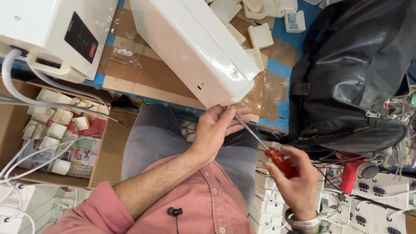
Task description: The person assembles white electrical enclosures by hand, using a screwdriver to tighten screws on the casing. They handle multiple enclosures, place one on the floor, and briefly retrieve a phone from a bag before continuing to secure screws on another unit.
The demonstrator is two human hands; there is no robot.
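Note:
A long white plastic casing (195,43) lies slanted across the taped workbench (143,73), its lower end jutting over the bench edge above my lap. My left hand (216,130) sits just under that end, fingertips pinching the metal shaft of a screwdriver (260,141) near its tip. My right hand (294,177) is wrapped around the screwdriver's red handle, lower and to the right. The shaft points up-left toward the underside of the casing's corner. The tip itself is hidden by my left fingers.
A second white appliance (52,30) with white cables (17,86) sits at the upper left. A cardboard box (56,130) of small white parts stands to my left. A black bag (359,73) fills the right. White switch boards (377,190) and wires lie below it.

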